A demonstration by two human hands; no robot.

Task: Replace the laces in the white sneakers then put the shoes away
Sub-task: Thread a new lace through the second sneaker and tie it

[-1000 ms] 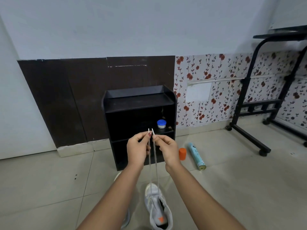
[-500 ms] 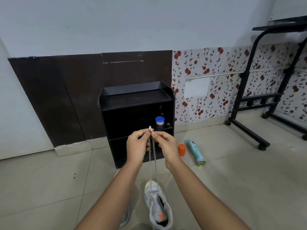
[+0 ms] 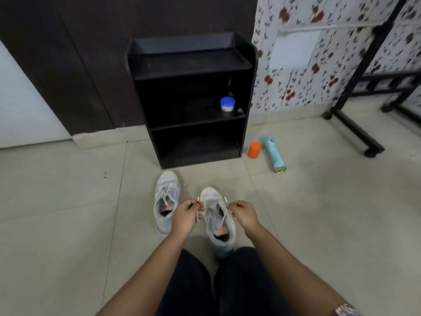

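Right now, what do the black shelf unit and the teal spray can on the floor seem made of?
Shelf unit: probably laminated board, matte black; flat thin panels, dull sheen. Spray can: likely metal, glossy teal print; a gold-toned rim shows at its near end.

Soft, even indoor light, nothing blown out. The shelf interior goes almost solid black. Whole frame's a bit smeary: left hand, right hand and the pinched lace look soft, and the black rack leans with the fisheye edges.
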